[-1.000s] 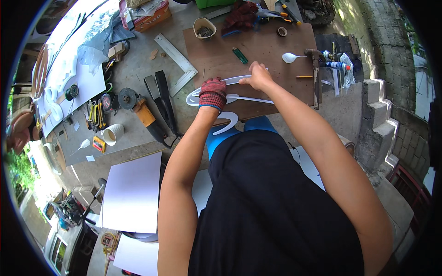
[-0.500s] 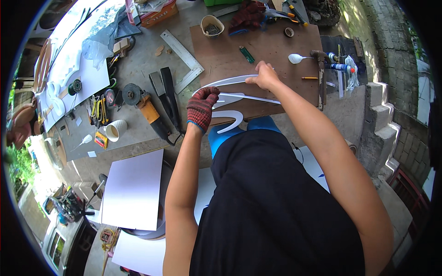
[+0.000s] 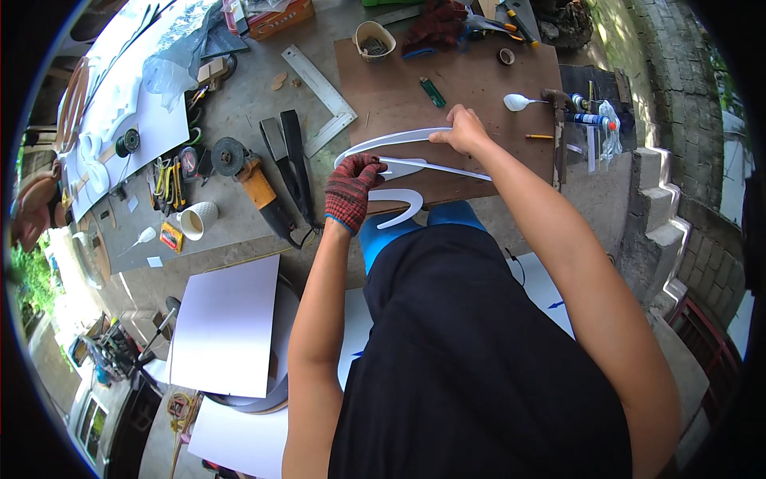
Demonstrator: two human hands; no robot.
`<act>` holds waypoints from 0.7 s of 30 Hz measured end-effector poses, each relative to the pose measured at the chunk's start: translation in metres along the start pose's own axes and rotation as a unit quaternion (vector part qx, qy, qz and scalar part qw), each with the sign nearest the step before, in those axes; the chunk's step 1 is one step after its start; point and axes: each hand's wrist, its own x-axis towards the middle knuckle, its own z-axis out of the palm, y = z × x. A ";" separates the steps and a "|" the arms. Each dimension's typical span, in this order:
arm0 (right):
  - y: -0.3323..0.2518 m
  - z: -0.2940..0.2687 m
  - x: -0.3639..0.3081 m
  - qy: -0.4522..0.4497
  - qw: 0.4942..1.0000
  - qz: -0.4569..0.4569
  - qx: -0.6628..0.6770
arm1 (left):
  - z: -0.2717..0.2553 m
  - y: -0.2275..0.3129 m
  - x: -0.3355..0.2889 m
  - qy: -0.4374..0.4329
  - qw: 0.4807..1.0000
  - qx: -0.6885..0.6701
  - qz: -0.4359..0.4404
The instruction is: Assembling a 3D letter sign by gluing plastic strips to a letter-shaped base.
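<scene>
Gloved left hand (image 3: 349, 191), fingers curled shut on the near end of a long curved white plastic strip (image 3: 399, 140), centre of frame above the brown wooden board (image 3: 479, 80). Bare right hand (image 3: 461, 132) pinching the same strip's upper arc. White crescent-shaped offcut (image 3: 403, 209) just below. Orange angle grinder (image 3: 247, 180) on the tabletop (image 3: 239, 96), left.

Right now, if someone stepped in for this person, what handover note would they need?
Left hand, in a red knit glove: grips the left tip of the white curved strip.
Right hand, bare: pinches the same strip near its upper right end.
The strip is held over the brown board; a smaller white curved piece lies at the board's near edge.
An angle grinder and a metal square lie to the left, untouched.
Done: white shapes are cut out. Left: whatever joining or trimming follows cannot be told.
</scene>
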 end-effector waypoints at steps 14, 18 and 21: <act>-0.002 -0.001 -0.002 0.000 1.000 0.016 0.011 | -0.010 -0.013 0.003 0.025 0.996 0.070 0.048; -0.001 0.000 -0.001 -0.002 1.000 0.012 0.004 | -0.018 -0.004 0.013 0.142 0.898 0.395 0.133; 0.001 -0.001 -0.001 -0.004 1.000 0.017 0.010 | -0.014 0.009 0.018 0.157 0.745 0.612 0.216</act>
